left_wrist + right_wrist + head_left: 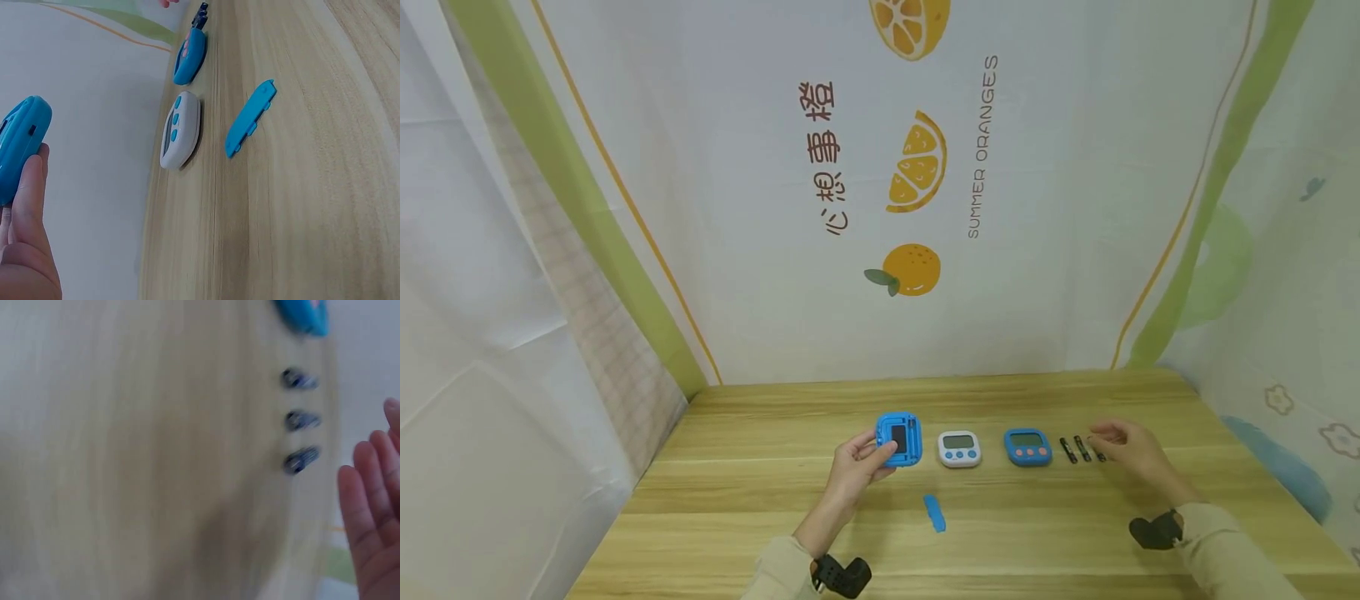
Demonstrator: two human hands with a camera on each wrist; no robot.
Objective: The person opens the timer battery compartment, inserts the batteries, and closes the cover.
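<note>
My left hand [857, 467] grips a blue digital timer [912, 427], its back facing me with the battery slot uncovered. A loose blue battery cover [935, 513] lies on the table in front of it; the left wrist view shows small tabs along one edge of that cover. Over at the right, my right hand [1131, 450] hovers by a row of three dark batteries [1082, 448], close to the rightmost one. In the right wrist view its fingers [357, 506] are extended and apart from the batteries.
A white timer [959, 457] with blue buttons and a blue timer [1041, 455] with pink buttons sit face up between my hands. The wooden table [737, 500] meets a printed curtain [760, 317] at its back edge.
</note>
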